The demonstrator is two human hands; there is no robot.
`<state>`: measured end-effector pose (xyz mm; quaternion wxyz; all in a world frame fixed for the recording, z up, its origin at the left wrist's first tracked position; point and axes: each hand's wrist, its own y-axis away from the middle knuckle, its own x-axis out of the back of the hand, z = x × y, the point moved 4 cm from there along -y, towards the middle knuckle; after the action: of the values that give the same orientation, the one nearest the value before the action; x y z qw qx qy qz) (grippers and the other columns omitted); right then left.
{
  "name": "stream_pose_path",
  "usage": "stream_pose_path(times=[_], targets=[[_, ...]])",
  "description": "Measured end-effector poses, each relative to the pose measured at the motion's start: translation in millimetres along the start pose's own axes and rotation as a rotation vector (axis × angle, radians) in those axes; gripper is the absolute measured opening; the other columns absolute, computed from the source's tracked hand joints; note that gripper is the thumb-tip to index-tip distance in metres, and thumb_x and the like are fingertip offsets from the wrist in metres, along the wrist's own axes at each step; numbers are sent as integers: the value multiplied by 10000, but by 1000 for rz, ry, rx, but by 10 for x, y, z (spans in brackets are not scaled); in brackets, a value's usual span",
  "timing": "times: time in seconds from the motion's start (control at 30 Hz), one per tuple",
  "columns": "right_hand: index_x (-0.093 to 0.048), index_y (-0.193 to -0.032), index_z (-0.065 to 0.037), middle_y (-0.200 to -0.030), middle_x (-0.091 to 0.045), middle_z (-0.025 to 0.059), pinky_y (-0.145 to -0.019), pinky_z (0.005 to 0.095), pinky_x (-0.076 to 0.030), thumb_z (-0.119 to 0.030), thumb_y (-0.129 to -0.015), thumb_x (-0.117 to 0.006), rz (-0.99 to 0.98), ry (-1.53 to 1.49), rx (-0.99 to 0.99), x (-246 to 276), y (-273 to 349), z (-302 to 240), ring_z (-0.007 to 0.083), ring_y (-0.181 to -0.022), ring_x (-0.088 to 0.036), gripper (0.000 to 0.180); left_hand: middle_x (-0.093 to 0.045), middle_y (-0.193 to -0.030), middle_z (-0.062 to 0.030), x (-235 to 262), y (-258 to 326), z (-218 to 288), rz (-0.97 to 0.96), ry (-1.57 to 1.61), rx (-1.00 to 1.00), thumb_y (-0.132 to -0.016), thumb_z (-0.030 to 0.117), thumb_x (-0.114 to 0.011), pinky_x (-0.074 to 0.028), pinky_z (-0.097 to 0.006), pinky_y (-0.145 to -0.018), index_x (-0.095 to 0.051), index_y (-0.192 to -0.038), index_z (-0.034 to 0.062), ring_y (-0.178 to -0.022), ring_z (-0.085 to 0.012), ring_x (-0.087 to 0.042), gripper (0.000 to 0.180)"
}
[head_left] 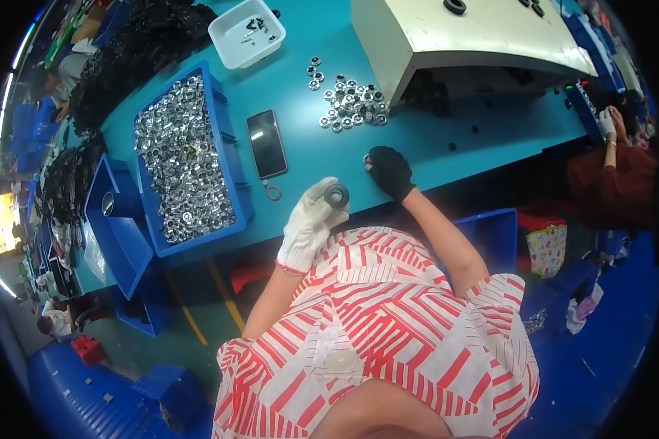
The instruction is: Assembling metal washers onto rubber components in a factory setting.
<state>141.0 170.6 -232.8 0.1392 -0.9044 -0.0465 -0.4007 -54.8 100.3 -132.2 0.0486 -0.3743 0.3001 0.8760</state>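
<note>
Two gloved hands are at work in the head view, and I read this as a pick-up-and-pair step. My left hand (309, 223), in a white glove, is curled around a dark round ring-shaped part (337, 195), pinched at the fingertips and held just above the near edge of the teal table (447, 157). My right hand (390, 171), in a black glove, lies on the table with its fingers drawn together over a small metal ring (367, 158) at their tips; I cannot tell whether it is gripped or only touched.

Farther back lies a loose pile of small silvery ring fittings (350, 104), close to the cream machine housing (468, 36). On my left a blue bin (231, 157) is heaped with shiny metal parts, with a dark phone (266, 143) lying flat between the bin and my hands. A white tray (246, 33) sits at the far side.

As I judge it, the next move calls for a firm pinch on the small ring, then bringing it across to the dark part squarely.
</note>
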Motion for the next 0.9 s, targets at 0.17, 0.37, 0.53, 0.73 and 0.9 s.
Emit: stream_pose_path(times=[0.17, 0.37, 0.53, 0.73, 0.9], targets=[[-620, -919, -86, -936, -613, 103, -738, 402, -486, -156, -748, -654, 18, 7, -90, -69, -8, -25, 289, -854, -607, 187, -612, -1069, -99, 28, 100, -15, 26, -47, 1, -810, 47, -682, -568, -305, -733, -497, -1235, 34, -886, -210, -642, 464], [-621, -1033, -76, -1003, -620, 112, -773, 376, -502, -160, -767, -668, -162, -55, -188, -5, -12, -130, 278, -884, -623, 282, -604, -1083, -115, -31, 161, 79, -7, -90, -17, -806, -2, -642, -562, -300, -781, -469, -1249, 4, -935, -197, -635, 476], [-595, -1110, -28, -1006, -634, 72, -798, 268, -489, -125, -776, -710, -119, -1007, -314, 477, 123, -893, 137, -882, -619, 366, -591, -1110, -111, 86, 126, 55, 32, -117, -33, -809, 6, -632, -549, -294, -810, -453, -1254, -15, -1002, -185, -610, 481], [-610, -1008, -68, -922, -616, 59, -689, 277, -481, -103, -757, -708, -162, -739, -125, 710, 208, -1198, 158, -774, -609, 272, -581, -1127, -119, -62, 127, 32, -9, -94, -32, -816, 31, -646, -547, -344, -847, -470, -1251, -13, -965, -217, -627, 471], [-612, -981, -85, -932, -620, 62, -683, 287, -493, -118, -762, -709, -104, -587, -26, 742, 257, -1258, 182, -765, -625, 242, -594, -1098, -159, -27, 89, -41, -12, -119, -38, -832, 14, -593, -523, -317, -864, -409, -1267, -60, -937, -231, -647, 478]])
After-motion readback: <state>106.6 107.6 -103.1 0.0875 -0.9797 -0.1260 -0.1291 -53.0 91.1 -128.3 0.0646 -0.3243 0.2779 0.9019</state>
